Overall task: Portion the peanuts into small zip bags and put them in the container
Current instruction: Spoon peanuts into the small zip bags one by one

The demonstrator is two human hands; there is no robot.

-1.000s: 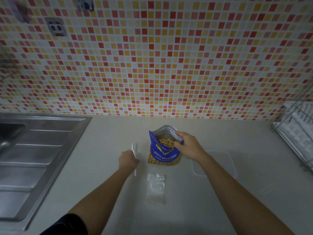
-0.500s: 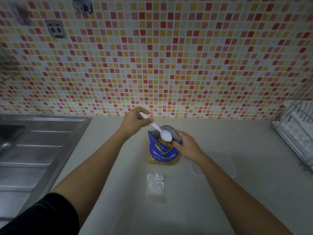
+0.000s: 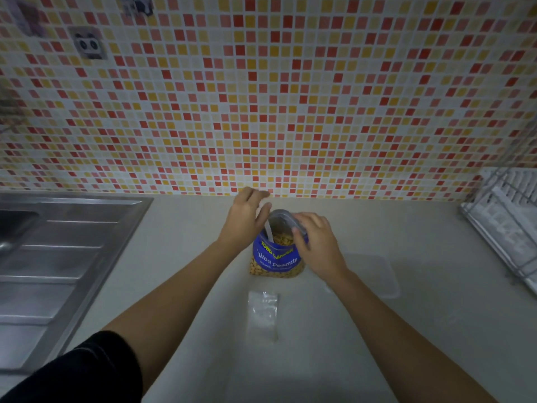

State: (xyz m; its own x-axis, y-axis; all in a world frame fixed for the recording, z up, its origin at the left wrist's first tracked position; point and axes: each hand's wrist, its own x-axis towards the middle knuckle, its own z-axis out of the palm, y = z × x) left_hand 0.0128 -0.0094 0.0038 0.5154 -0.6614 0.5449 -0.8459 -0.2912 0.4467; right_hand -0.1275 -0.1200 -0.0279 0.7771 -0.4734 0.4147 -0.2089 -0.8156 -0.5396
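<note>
A blue bag of salted peanuts [image 3: 276, 258] stands upright on the counter with its top open, peanuts showing inside. My right hand [image 3: 315, 242] grips the right edge of the bag's mouth. My left hand [image 3: 245, 219] holds a white plastic spoon [image 3: 268, 229] whose bowl is down inside the bag among the peanuts. A small clear zip bag [image 3: 263, 314] lies flat and empty on the counter in front of the peanut bag. A clear plastic container [image 3: 374, 274] sits to the right, partly hidden by my right wrist.
A steel sink with a ribbed drainboard [image 3: 58, 257] fills the left side. A wire dish rack [image 3: 505, 225] stands at the right edge. A tiled wall [image 3: 261, 97] rises just behind the bag.
My left hand picked the spoon up from the counter, carried it over the bag and lowered its bowl into the peanuts. My right hand stayed on the bag's rim.
</note>
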